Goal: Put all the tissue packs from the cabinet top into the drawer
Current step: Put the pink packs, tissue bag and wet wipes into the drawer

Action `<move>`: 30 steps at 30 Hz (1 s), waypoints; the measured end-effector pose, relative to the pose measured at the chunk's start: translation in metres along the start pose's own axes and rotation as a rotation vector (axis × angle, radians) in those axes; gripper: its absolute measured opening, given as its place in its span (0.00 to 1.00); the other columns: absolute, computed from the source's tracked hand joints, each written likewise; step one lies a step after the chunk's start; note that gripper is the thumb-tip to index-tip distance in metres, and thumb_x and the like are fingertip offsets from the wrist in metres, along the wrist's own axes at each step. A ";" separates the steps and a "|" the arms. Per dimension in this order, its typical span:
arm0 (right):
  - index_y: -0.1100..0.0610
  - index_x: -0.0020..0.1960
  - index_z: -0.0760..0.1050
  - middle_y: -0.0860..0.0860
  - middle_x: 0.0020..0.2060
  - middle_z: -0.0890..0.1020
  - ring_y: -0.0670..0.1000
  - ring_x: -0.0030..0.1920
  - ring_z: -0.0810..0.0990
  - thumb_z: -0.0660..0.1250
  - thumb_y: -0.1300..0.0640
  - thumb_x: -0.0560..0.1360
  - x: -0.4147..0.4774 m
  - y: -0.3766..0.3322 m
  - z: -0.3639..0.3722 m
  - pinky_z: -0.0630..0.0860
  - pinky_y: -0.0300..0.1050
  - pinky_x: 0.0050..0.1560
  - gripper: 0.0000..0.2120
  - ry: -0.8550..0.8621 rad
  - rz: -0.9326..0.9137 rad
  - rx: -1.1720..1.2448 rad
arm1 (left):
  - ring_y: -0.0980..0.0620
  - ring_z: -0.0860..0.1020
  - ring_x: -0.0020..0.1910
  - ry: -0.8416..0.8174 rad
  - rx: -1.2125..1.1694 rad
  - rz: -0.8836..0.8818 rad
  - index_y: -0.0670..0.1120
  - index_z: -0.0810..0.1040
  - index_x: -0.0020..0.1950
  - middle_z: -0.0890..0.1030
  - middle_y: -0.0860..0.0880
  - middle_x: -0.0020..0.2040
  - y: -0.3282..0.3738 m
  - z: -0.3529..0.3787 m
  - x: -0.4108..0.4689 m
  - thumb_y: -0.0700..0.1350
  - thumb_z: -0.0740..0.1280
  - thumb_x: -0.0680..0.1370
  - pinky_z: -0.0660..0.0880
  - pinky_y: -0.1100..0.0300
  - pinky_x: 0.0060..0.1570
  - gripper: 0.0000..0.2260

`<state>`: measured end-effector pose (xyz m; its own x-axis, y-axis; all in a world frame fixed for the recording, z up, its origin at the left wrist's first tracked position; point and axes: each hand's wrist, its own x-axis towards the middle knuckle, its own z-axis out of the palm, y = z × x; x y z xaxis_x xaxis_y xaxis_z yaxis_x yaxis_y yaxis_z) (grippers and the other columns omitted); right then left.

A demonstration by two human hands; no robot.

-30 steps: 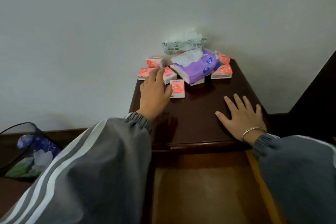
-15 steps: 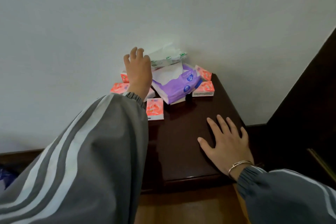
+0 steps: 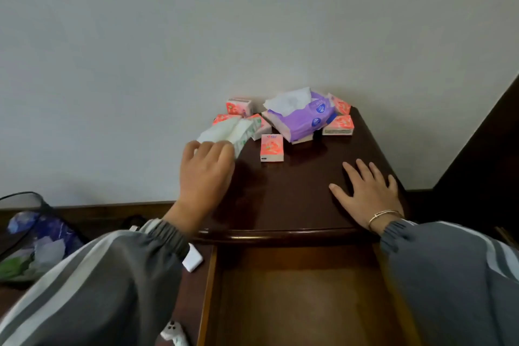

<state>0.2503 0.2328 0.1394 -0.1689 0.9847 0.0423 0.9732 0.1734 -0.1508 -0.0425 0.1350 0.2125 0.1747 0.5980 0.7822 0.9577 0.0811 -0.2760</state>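
A soft green-and-white tissue pack is gripped by the left hand, just over the left edge of the cabinet top. The big purple pack and the small pink packs lie at the back, near the wall. Nothing is seen inside the open drawer, so the job is judged as only just begun. The right hand is laid flat on the top, fingers straight, holding nothing. Open room is seen down to the drawer; only the top's front edge must be passed.
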 end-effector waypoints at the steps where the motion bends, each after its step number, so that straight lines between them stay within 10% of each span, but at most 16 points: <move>1: 0.42 0.74 0.54 0.47 0.76 0.55 0.51 0.76 0.51 0.48 0.30 0.73 0.000 0.000 0.000 0.51 0.59 0.72 0.33 -0.002 -0.002 -0.003 | 0.43 0.77 0.36 -0.056 -0.018 0.037 0.44 0.77 0.43 0.80 0.47 0.39 0.006 -0.003 -0.014 0.40 0.65 0.73 0.66 0.51 0.43 0.02; 4: 0.45 0.73 0.58 0.49 0.75 0.59 0.52 0.75 0.55 0.51 0.32 0.73 -0.001 0.000 -0.001 0.54 0.57 0.72 0.32 0.035 -0.015 -0.003 | 0.42 0.78 0.53 -0.380 -0.169 0.020 0.45 0.75 0.59 0.79 0.44 0.58 0.018 -0.001 -0.048 0.48 0.69 0.72 0.70 0.48 0.51 0.17; 8: 0.49 0.70 0.66 0.51 0.71 0.67 0.53 0.72 0.62 0.58 0.37 0.74 -0.003 0.000 -0.002 0.59 0.55 0.70 0.29 0.159 -0.065 0.027 | 0.46 0.54 0.76 -0.724 -0.355 -0.260 0.53 0.56 0.76 0.56 0.49 0.78 0.019 0.011 -0.072 0.59 0.64 0.74 0.57 0.41 0.72 0.33; 17: 0.57 0.61 0.74 0.56 0.59 0.76 0.59 0.58 0.75 0.66 0.47 0.71 0.019 -0.077 -0.033 0.72 0.53 0.53 0.22 0.492 -0.416 0.122 | 0.47 0.54 0.77 -0.700 -0.411 -0.311 0.56 0.58 0.75 0.58 0.51 0.77 0.020 0.024 -0.080 0.61 0.57 0.75 0.56 0.43 0.73 0.29; 24: 0.56 0.66 0.66 0.57 0.64 0.70 0.63 0.62 0.71 0.67 0.50 0.73 0.088 -0.148 -0.045 0.72 0.58 0.58 0.24 0.186 -0.130 -0.040 | 0.47 0.55 0.76 -0.671 -0.437 -0.329 0.53 0.59 0.75 0.60 0.49 0.77 0.020 0.024 -0.081 0.56 0.57 0.75 0.58 0.45 0.73 0.28; 30: 0.65 0.56 0.72 0.64 0.55 0.76 0.66 0.54 0.76 0.57 0.66 0.77 0.093 -0.126 -0.034 0.74 0.55 0.46 0.10 0.344 -0.091 0.056 | 0.47 0.57 0.76 -0.642 -0.469 -0.335 0.51 0.62 0.75 0.61 0.49 0.76 0.019 0.024 -0.083 0.51 0.57 0.75 0.59 0.49 0.73 0.27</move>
<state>0.1177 0.3025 0.1964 -0.1826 0.9039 0.3867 0.9450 0.2699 -0.1847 -0.0441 0.1063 0.1289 -0.1615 0.9479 0.2747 0.9558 0.0810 0.2825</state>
